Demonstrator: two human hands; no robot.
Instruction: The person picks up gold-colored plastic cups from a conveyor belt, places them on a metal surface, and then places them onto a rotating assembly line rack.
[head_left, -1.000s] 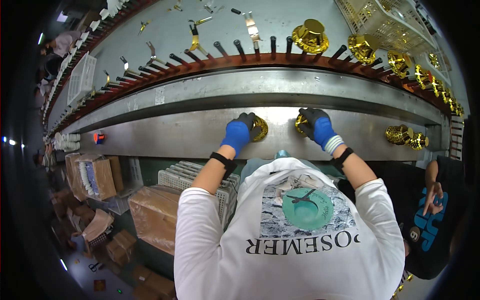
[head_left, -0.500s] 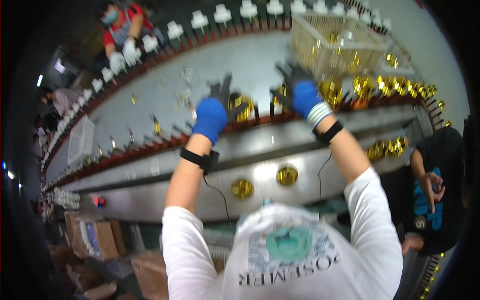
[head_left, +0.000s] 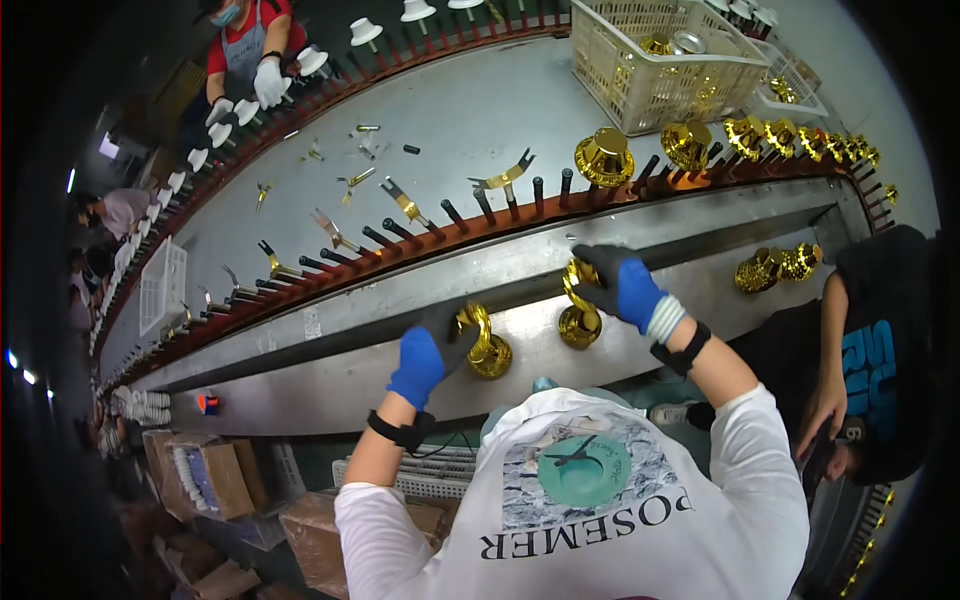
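Observation:
Both my hands wear dark gloves with blue cuffs. My left hand (head_left: pixel 438 347) is closed round a shiny gold flared cup (head_left: pixel 475 319), tilted just above a second gold flared cup (head_left: pixel 490 358) on the lower steel ledge (head_left: pixel 340 385). To the right, my right hand (head_left: pixel 612 281) grips another gold flared cup (head_left: pixel 577 284) by its side. Beneath that one, a matching gold flared cup (head_left: pixel 580 326) rests on the ledge. Whether the held cups touch the lower ones, I cannot tell. My fingertips are partly hidden.
Beyond the ledge runs a curved line of dark upright pegs (head_left: pixel 483 205); gold flared cups (head_left: pixel 604 157) sit on those at right. A cream plastic crate (head_left: pixel 650 90) stands on the table. Far left, a person (head_left: pixel 255 60) handles white pieces; another person (head_left: pixel 870 350) is at right.
Both hands have come down from the peg line toward me, bringing a gold flared cup each over the two cups on the ledge. The pegs in front now stand bare.

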